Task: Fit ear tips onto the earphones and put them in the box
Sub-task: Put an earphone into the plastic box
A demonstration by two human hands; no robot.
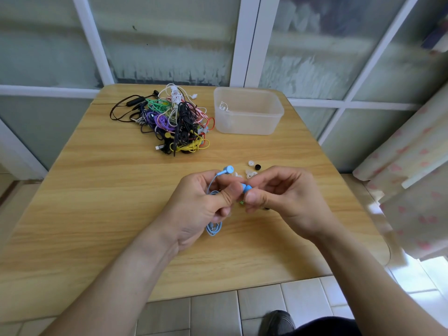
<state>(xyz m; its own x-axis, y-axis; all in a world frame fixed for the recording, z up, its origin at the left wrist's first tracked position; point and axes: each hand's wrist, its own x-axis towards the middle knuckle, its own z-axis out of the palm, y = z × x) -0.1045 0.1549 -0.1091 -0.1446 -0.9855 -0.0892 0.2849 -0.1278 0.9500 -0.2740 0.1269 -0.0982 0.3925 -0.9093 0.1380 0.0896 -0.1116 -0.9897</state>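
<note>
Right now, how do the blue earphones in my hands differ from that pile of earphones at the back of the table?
The blue earphones are one single-colour set held above the table, gripped by the left hand and pinched by the right hand; the pile is many tangled sets in mixed colours, lying untouched on the table. Both are wired and outside the box.

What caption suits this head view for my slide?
Both hands, left and right, work a tip onto a blue earphone, beside the cable pile and box.

I note bright, even daylight through the frosted windows [169,44]; soft shadows, wide-angle bowing at edges, right curtain [412,178] blurred.
</note>
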